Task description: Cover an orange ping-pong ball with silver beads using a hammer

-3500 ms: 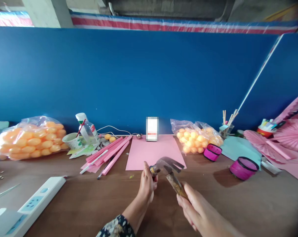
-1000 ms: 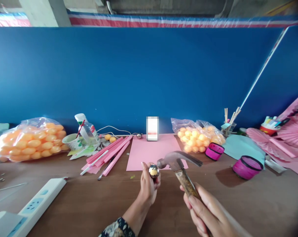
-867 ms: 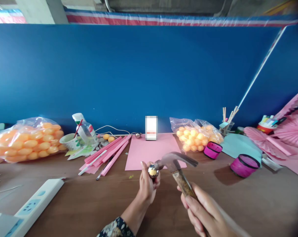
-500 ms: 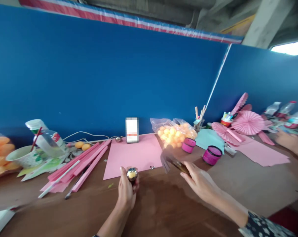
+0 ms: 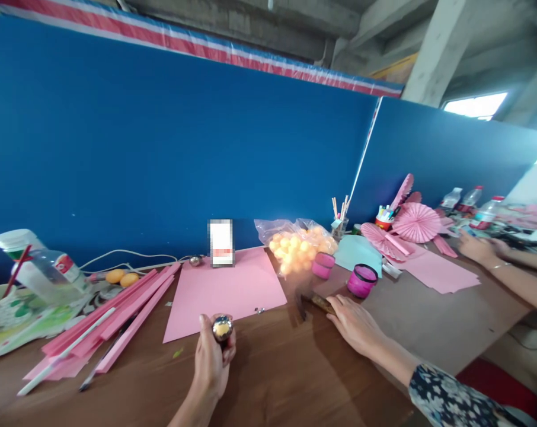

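My left hand (image 5: 211,360) is closed round a shiny metal ball (image 5: 222,327) with a yellowish patch on top, just below the pink sheet (image 5: 228,290). Farther right, my right hand (image 5: 351,323) grips the wooden handle of a hammer (image 5: 317,301), whose dark head points left over the brown table (image 5: 268,379). Small metal bits (image 5: 260,311) lie at the sheet's lower edge. A second metal ball (image 5: 195,261) rests by the sheet's upper left corner.
Pink paper strips (image 5: 135,308), a plastic bottle (image 5: 50,273) and two orange balls (image 5: 121,277) are at the left. Behind stand a phone (image 5: 221,243), a bag of orange balls (image 5: 295,246) and magenta rolls (image 5: 362,280). Another person's hands (image 5: 477,248) are at the far right.
The view has turned to the right, so most things appear farther left. The hammer now lies lower, nearer the tabletop, with my right hand flatter over its handle. My left hand still holds the ball.
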`<state>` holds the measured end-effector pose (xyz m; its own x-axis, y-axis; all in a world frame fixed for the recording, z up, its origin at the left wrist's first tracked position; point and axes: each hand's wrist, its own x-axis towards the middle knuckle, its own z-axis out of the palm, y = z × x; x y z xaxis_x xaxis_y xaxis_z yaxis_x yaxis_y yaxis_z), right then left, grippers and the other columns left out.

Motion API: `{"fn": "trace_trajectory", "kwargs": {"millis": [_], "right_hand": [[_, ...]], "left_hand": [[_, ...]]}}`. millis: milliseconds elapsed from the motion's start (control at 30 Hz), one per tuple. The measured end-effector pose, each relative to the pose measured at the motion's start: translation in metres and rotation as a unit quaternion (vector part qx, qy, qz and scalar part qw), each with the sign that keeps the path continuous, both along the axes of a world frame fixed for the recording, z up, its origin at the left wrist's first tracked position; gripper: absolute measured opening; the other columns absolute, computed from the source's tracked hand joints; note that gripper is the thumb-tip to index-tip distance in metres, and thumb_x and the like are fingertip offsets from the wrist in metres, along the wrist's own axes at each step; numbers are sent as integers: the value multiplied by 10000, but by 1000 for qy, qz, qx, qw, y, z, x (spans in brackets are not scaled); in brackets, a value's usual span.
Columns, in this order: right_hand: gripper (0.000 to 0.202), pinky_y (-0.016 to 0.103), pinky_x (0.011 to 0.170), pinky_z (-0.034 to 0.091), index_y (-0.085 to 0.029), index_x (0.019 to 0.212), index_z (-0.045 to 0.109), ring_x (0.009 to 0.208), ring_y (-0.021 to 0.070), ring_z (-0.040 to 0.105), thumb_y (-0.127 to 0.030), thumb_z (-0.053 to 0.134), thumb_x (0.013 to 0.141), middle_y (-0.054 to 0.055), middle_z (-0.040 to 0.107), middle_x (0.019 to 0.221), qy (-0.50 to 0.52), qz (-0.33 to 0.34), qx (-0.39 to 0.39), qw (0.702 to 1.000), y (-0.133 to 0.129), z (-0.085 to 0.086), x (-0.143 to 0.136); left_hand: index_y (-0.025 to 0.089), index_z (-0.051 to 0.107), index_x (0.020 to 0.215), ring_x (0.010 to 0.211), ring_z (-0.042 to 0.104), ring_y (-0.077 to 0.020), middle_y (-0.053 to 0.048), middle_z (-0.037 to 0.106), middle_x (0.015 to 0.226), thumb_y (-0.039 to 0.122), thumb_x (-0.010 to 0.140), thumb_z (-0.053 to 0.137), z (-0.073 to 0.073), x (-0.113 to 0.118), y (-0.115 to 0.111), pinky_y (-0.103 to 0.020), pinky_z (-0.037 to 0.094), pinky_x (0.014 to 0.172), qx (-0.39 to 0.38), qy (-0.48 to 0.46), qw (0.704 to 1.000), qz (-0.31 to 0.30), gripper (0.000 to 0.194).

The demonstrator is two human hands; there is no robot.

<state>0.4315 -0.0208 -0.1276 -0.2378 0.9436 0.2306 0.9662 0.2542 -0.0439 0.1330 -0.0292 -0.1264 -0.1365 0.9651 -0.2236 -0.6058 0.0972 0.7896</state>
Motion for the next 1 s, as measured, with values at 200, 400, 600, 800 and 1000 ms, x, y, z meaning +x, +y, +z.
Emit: {"fn": "trace_trajectory", "kwargs": {"millis": [200,400,600,800,1000], "right_hand": [[178,312,781,405,-196,1010,509,906,218,523,-186,479,835,71,538,936,-32,-11,19,999,5,2,-1],[213,328,741,428,-189,1022,524,890,234,526,-172,516,811,84,534,940,-48,-61,23,997,6,6,0],[329,367,845,410,-196,1174,438,985,242,490,-192,457,846,99,510,1082,52,23,77,995,3,20,-44],[196,276,828,408,-192,947,571,914,176,527,-103,428,847,59,577,952,85,154,-23,984,18,25,-116],[205,225,751,412,-179,844,646,840,164,551,-170,441,858,58,619,849,77,151,-72,983,42,11,-140]], "left_hand": [[143,541,762,308,267,-26,39,449,418,607,737,453,-1,0,-1,-136,161,318,-6,4,1000,-2,473],[140,541,768,307,271,-32,38,452,417,620,727,449,-5,0,1,-141,167,311,-8,19,1000,0,490],[144,540,819,323,290,-31,34,472,443,610,743,433,-7,2,2,-134,159,321,-13,34,999,10,484],[129,563,987,335,269,-22,41,456,460,626,745,408,-4,1,1,-132,131,330,-4,54,999,-2,574],[116,573,989,345,295,-26,27,479,486,648,748,365,-7,0,2,-141,151,335,-5,63,998,-4,620]]}}
